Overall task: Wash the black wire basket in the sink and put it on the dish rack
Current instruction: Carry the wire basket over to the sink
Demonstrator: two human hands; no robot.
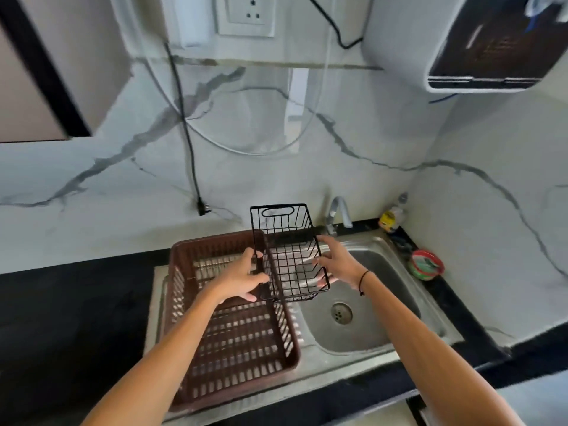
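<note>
While both hands hold the black wire basket [287, 256] in the air at the middle of the frame, the step in hand looks to me like a carrying step between the sink [378, 309] and the dish rack [233, 339]. The left hand [242, 279] is clamped on the basket's left long rim, and the right hand [336, 261] grips the right side, with fingers [321, 278] curled through the wires. The basket hangs tilted, over the edge where the brown rack meets the steel bowl; it touches neither, as far as I can tell.

I cannot say if it is washed already: no water runs from the tap [338, 212], and I see no drops. If washing comes next, the basket must go right and down, under the tap. If not, it goes left and down into the rack.

I count one basket, one rack, one sink with one drain [341, 313], one tap, one bottle [392, 218] at the right of the counter [70, 315], and two hands.
</note>
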